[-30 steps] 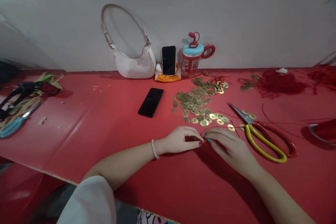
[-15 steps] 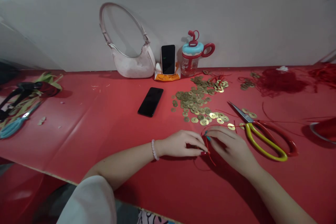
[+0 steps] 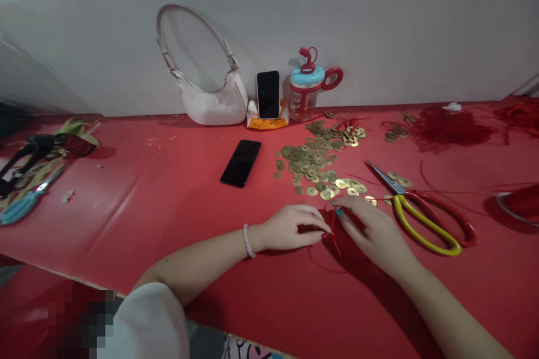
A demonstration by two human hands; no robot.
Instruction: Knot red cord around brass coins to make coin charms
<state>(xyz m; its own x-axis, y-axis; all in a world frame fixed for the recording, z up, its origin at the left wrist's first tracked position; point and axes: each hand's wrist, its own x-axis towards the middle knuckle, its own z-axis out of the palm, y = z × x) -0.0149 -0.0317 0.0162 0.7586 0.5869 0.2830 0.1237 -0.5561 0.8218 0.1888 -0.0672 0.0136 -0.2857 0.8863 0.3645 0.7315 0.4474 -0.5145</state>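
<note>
Between my two hands runs a thin red cord, looped, with a loose end hanging toward me. My left hand, with a beaded bracelet at the wrist, pinches the cord between thumb and fingers; whether a coin is also in that pinch is hidden. Thumb and forefinger of my right hand are closed on the upper part of the cord. Just beyond both hands lies a spread heap of brass coins with holes. Scissors with one yellow and one red handle lie right of my right hand.
A black phone lies left of the coins. Along the wall stand a pale handbag, a propped phone and a lidded cup. Tangled red cord and a red spool are at right, blue-handled scissors at left.
My right hand has shifted slightly to the right and up, away from my left. The cord between them now stands more upright, and my left hand keeps its pinch.
</note>
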